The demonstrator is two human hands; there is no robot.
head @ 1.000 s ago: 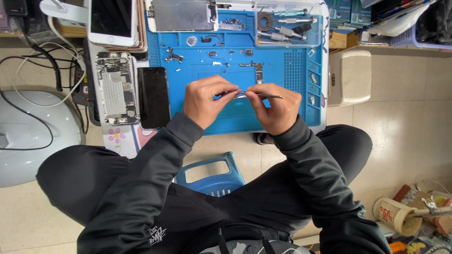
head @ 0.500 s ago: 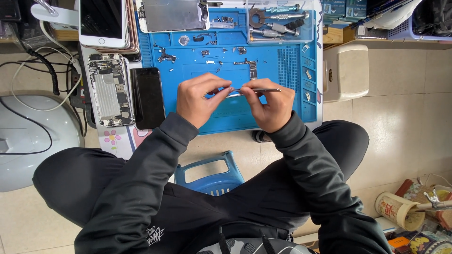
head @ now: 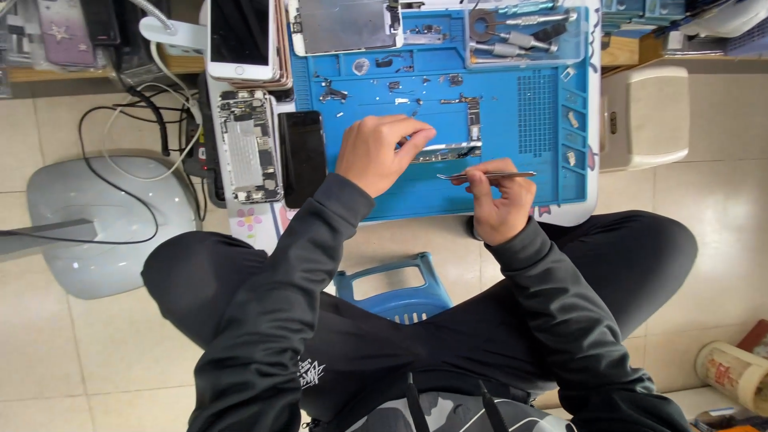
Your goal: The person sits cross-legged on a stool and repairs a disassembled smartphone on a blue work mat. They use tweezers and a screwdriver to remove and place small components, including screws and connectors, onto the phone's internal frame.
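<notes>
Pinned the narrow metal part with left hand, right hand grip clenched on tweezers, best kept low and steady

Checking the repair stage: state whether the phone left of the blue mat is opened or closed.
Opened: the phone lies screenless, its circuit board exposed.

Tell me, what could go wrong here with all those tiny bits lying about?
The right hand holds thin metal tweezers close to the slim part that the left hand pins on the blue mat; a slip might scratch it. Small loose parts lie scattered near the left hand, so a sleeve could sweep them off.
</notes>
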